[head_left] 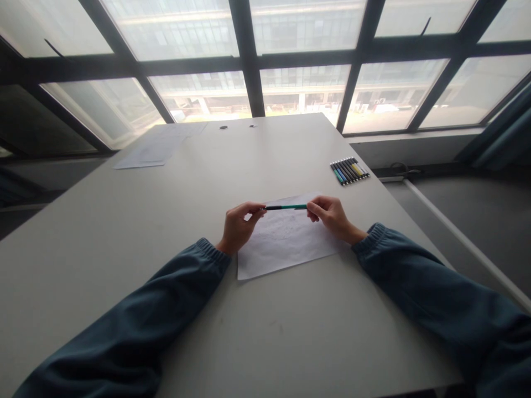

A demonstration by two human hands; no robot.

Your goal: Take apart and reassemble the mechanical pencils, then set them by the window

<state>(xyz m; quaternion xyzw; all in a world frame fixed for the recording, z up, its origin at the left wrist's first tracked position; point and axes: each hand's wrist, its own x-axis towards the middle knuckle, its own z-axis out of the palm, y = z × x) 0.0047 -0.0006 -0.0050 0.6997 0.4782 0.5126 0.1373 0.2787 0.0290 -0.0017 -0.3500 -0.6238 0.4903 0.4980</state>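
Note:
A green and black pen (290, 207) is stretched level between my two hands, above a sheet of white paper (286, 254) with faint marks on it. My left hand (240, 224) pinches the black end between thumb and fingers. At the green end, the one with the clip, my right hand (329, 214) is closed around the pen. Part of the paper is covered by both hands. Beyond my right hand lies a neat row of several pens (349, 171) in black, green, blue and yellow.
The white table (199, 342) reaches forward to large dark-framed windows (251, 55). More paper sheets (151, 146) lie at its far left. Two small round items (223, 127) are near the far edge. A pale rail (464, 237) runs along the floor at the right.

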